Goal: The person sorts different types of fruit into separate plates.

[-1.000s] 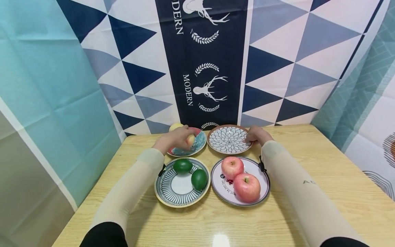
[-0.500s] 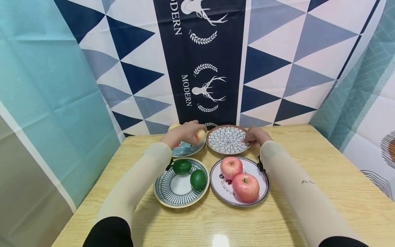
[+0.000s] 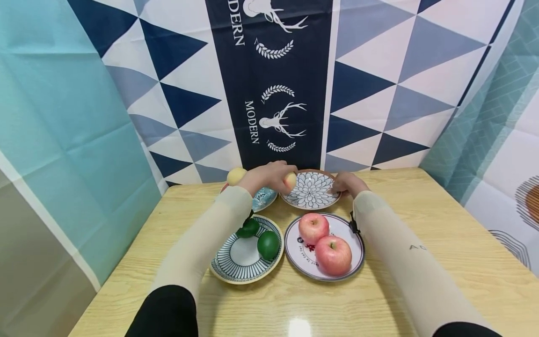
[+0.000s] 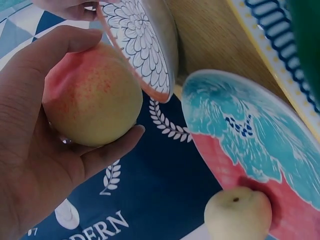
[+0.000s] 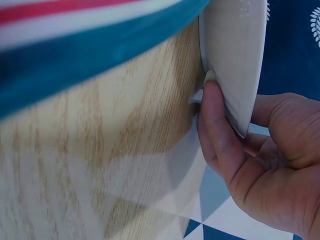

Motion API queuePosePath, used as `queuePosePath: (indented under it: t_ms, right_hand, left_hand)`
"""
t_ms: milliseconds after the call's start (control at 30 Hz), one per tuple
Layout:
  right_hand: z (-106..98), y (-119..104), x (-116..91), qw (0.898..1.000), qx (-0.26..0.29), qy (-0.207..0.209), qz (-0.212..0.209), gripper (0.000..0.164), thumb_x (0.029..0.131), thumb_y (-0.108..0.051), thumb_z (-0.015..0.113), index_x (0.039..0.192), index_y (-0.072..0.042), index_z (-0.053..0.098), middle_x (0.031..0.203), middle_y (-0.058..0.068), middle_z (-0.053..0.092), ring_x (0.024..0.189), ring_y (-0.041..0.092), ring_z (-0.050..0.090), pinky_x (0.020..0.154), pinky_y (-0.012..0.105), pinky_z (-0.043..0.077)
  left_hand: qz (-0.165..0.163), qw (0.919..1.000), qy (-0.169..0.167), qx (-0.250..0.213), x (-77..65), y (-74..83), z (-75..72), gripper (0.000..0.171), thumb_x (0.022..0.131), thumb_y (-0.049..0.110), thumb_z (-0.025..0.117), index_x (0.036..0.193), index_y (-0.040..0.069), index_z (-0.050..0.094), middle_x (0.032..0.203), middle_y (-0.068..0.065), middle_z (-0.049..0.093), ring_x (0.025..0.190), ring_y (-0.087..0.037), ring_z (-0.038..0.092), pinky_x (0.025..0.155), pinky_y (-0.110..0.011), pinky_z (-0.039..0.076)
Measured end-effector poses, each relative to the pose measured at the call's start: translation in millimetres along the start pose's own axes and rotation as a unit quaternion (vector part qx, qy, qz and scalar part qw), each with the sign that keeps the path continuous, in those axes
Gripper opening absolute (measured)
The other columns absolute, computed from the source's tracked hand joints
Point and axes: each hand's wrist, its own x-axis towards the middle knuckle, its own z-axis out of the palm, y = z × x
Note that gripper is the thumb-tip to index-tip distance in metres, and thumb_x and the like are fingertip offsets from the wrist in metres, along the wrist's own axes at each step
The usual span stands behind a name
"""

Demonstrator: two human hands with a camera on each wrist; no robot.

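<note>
My left hand (image 3: 273,177) grips a yellow-pink peach (image 4: 95,95) with thumb and fingers curled round it, over the left edge of the flower-patterned plate (image 3: 312,192). That brown-rimmed plate's right edge is held by my right hand (image 3: 350,183); in the right wrist view the fingers lie under its pale underside (image 5: 232,55) and the thumb is over the rim. A second peach (image 4: 239,212) sits on the red and teal plate (image 4: 220,102) to the left, partly hidden behind my left hand in the head view.
In front are a blue-striped plate (image 3: 231,271) with two green, avocado-like fruits (image 3: 268,245) and a white, dark-rimmed plate (image 3: 294,250) with two red apples (image 3: 333,255). A patterned cloth (image 3: 370,93) hangs behind the wooden table (image 3: 261,309).
My left hand has lifted the peach from the red and teal plate and carried it right, to the flower-patterned plate. My right hand keeps its hold on that plate's edge.
</note>
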Motion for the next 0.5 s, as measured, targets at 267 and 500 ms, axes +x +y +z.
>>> queuePosePath:
  t_ms: [267,500]
  right_hand:
    - [-2.3,1.3,-3.6,1.0,0.004,0.003,-0.005,0.023,0.1,-0.018,0.072,0.095,0.004,0.064,0.083,0.009,0.059,0.06,0.011,0.053,0.057,0.021,0.047]
    - [-1.3,2.8,-4.3,1.0,0.022,-0.005,-0.003,0.024,0.1,-0.018,0.072,0.098,0.005,0.063,0.084,0.01,0.059,0.059,0.01,0.053,0.057,0.02,0.047]
  left_hand:
    - [0.016,0.9995,-0.026,-0.007,21.2,12.0,4.7,0.067,0.089,0.034,0.079,0.15,0.024,0.054,0.129,-0.006,0.055,0.111,-0.024,0.053,0.091,-0.038,0.05]
    - [-0.005,0.9991,-0.038,-0.018,33.8,22.8,14.7,0.071,0.089,0.035,0.08,0.154,0.025,0.053,0.131,-0.006,0.053,0.114,-0.024,0.051,0.096,-0.041,0.049]
